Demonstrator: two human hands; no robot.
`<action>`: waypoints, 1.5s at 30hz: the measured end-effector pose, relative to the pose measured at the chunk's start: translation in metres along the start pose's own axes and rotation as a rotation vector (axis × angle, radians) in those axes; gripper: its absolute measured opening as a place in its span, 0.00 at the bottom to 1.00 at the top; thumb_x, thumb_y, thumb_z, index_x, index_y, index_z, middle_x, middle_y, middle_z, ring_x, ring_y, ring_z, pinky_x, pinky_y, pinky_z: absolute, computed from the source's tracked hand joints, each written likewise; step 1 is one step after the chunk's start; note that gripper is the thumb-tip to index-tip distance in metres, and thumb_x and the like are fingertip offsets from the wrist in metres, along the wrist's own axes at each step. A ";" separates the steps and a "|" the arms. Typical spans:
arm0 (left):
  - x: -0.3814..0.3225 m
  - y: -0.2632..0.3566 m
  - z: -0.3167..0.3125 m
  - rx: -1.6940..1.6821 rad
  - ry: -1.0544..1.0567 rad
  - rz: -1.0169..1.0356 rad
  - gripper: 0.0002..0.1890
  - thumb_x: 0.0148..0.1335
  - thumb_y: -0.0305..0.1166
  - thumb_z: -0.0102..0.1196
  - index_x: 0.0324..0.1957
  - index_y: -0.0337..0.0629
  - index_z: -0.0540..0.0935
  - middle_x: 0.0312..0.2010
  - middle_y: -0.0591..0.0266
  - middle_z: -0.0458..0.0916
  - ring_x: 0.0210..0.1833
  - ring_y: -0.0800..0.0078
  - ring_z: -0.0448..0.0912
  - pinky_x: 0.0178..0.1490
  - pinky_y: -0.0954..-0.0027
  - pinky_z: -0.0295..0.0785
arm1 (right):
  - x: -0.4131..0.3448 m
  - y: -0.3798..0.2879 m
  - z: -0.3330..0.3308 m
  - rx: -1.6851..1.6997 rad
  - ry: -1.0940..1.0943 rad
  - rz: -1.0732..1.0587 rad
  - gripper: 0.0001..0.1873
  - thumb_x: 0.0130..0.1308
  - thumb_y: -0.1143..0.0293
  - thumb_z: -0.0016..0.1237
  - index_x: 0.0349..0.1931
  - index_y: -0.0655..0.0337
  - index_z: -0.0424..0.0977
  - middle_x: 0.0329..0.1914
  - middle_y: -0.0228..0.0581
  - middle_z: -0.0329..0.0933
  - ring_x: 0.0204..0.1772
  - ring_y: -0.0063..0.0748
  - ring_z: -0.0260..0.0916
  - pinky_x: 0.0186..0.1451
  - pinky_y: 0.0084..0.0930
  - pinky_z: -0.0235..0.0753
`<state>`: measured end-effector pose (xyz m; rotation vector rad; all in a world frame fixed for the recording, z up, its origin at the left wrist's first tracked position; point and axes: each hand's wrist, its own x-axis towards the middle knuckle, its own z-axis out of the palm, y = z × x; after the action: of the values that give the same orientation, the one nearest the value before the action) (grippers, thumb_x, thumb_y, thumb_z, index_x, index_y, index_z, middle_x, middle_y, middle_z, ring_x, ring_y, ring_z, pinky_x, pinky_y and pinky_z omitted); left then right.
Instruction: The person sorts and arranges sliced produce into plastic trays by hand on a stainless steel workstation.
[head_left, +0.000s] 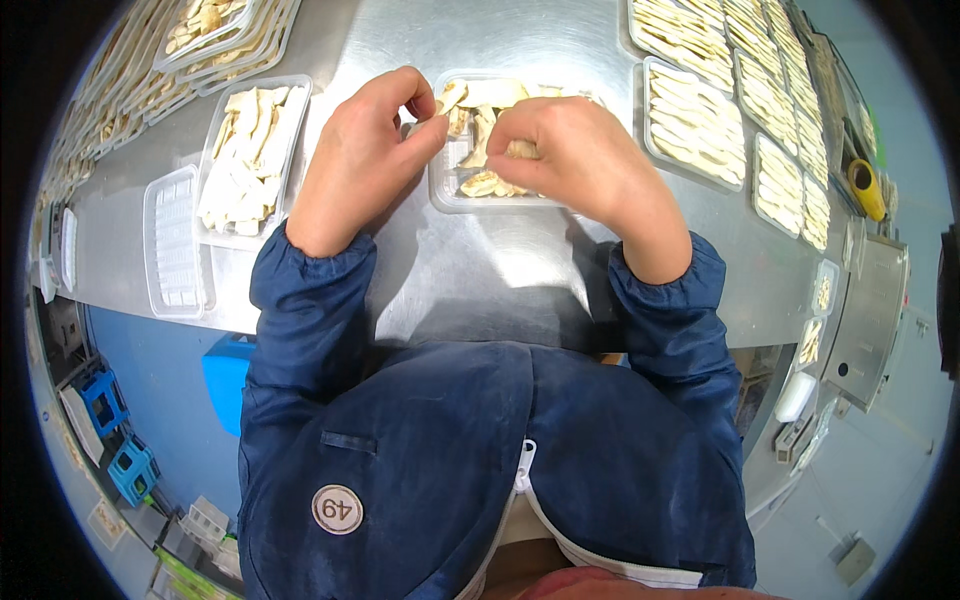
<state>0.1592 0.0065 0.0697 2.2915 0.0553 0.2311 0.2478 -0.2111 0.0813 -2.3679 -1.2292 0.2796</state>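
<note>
A clear plastic tray (465, 201) with pale dried slices, some browned at the edges, lies on the steel table in front of me. At its left rim, my left hand (375, 146) pinches a small pale slice (451, 96) between thumb and fingertips. Over the tray's middle, my right hand (566, 150) has its fingers curled in, with a pale piece (523, 148) at the fingertips; whether it grips this piece is unclear. More slices (491, 184) lie below my right fingers. The hands partly hide the tray's contents.
To the left stand a filled tray (251, 157), a ribbed plastic tray (172, 240) and stacked filled trays (240, 56). Rows of filled trays (694, 124) cover the right side. A yellow roll-shaped object (866, 187) sits at the far right. The table's near edge runs before my body.
</note>
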 end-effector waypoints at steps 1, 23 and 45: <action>0.000 -0.002 0.002 -0.004 0.006 0.031 0.11 0.66 0.33 0.65 0.40 0.36 0.81 0.30 0.56 0.79 0.28 0.67 0.73 0.35 0.64 0.69 | -0.002 0.001 0.002 0.025 0.026 0.011 0.09 0.67 0.62 0.62 0.38 0.56 0.89 0.35 0.45 0.88 0.39 0.48 0.86 0.45 0.40 0.83; -0.001 -0.002 0.012 -0.257 0.145 0.014 0.11 0.73 0.35 0.65 0.41 0.36 0.84 0.29 0.65 0.81 0.27 0.80 0.69 0.32 0.73 0.67 | 0.003 0.002 0.021 0.529 0.104 0.334 0.18 0.75 0.56 0.61 0.41 0.67 0.87 0.28 0.29 0.81 0.31 0.17 0.72 0.34 0.21 0.71; -0.002 -0.001 0.012 -0.729 -0.013 -0.192 0.08 0.74 0.31 0.62 0.49 0.39 0.82 0.33 0.67 0.88 0.28 0.88 0.73 0.31 0.81 0.66 | 0.002 0.009 0.002 1.063 0.203 0.348 0.14 0.78 0.58 0.61 0.47 0.60 0.85 0.27 0.18 0.73 0.30 0.08 0.63 0.32 0.13 0.59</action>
<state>0.1592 -0.0020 0.0613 1.5502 0.1561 0.1088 0.2546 -0.2136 0.0755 -1.5741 -0.3666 0.6022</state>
